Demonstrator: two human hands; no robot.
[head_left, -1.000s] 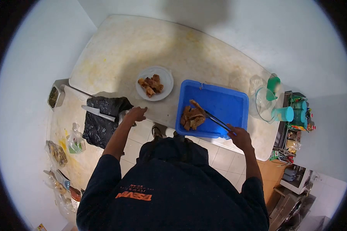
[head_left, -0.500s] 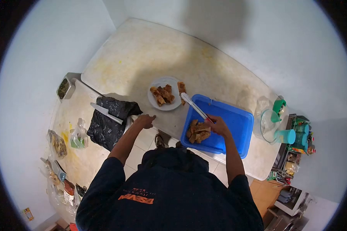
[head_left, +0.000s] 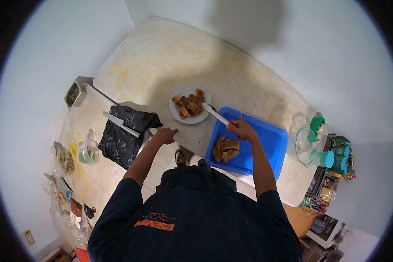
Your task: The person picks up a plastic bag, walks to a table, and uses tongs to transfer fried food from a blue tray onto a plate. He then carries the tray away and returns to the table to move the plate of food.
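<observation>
My right hand [head_left: 243, 130] is closed around the red-gripped handle of metal tongs [head_left: 217, 115]. The tongs' tips are at the right rim of a white plate [head_left: 176, 115], with no food visible between them. Several browned strips of cooked meat [head_left: 188, 106] lie on that plate. Below my right hand is a blue tray [head_left: 262, 150], with more brown pieces [head_left: 225, 149] heaped in its left part. My left hand [head_left: 165, 136] is at the table's near edge, index finger stretched out and nothing in it. It is between the plate and a black plastic bag [head_left: 122, 146].
A knife [head_left: 120, 124] lies across the black bag. To the right stand a clear glass bowl [head_left: 302, 146] and a turquoise cup [head_left: 325, 159]. Plastic bags [head_left: 88, 154] and packets line the left table, and a metal container [head_left: 75, 93] sits at its far corner.
The tongs have shifted up and left. The strip they held beside the plate now lies on it with the others. My left hand stays nearly where it was.
</observation>
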